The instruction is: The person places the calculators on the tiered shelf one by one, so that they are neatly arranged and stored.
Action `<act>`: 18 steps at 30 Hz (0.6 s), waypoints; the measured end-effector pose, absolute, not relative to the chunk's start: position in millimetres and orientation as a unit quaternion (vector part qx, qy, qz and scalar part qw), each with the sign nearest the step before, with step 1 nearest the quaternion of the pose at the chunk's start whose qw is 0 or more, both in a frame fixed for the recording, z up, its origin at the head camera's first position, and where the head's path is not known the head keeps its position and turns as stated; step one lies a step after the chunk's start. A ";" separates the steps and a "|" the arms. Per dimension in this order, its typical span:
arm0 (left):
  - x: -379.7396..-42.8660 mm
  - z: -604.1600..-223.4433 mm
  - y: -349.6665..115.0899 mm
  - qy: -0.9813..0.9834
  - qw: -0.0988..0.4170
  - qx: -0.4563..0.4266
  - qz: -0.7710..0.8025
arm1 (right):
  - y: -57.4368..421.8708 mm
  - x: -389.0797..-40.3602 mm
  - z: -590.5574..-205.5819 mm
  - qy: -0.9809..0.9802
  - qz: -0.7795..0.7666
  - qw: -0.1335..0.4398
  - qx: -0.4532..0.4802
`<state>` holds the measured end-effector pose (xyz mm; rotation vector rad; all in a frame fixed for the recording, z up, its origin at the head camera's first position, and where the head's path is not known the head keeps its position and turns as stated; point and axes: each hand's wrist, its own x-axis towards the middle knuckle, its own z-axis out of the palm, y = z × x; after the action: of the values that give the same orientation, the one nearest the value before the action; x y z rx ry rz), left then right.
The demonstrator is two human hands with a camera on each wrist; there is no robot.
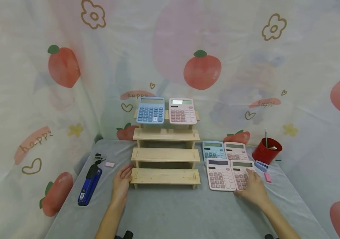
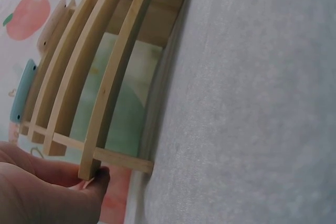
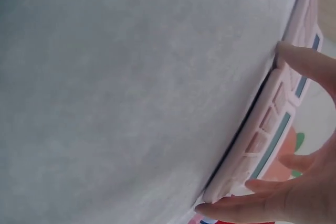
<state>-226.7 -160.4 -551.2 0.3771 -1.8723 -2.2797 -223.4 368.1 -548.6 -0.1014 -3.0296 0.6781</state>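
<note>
One left hand (image 1: pixel 121 182) pinches the shelf (image 1: pixel 165 175), the right hand (image 1: pixel 253 190) grips a calculator (image 1: pixel 240 173), probably light and stiff, suitably by its sides

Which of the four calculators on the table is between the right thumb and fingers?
The front-right pink calculator; the right hand straddles it. The back-left blue calculator, back-right pink calculator and front-left pink calculator lie outside.

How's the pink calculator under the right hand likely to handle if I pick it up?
The pink calculator should feel stiff, as its slab-like case shows no bend. It's probably light for its size, since the body looks thin. It seems unlikely to roll, being broad and flat, but pushing left may shove the neighbouring calculator close alongside.
</note>
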 end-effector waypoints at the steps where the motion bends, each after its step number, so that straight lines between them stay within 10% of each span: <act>1: -227.2 -551.3 -160.6 -0.627 0.084 0.126 -0.764 | 369.1 -224.3 -549.4 -0.976 0.217 0.019 -0.030; 18: -228.6 -550.7 -160.0 -0.631 0.090 0.127 -0.760 | 392.6 -239.7 -555.7 -0.973 0.223 0.030 0.043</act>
<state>-228.6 -160.0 -550.7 0.3785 -1.8764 -2.2583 -239.7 392.6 -555.7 0.1325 -3.0019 0.6879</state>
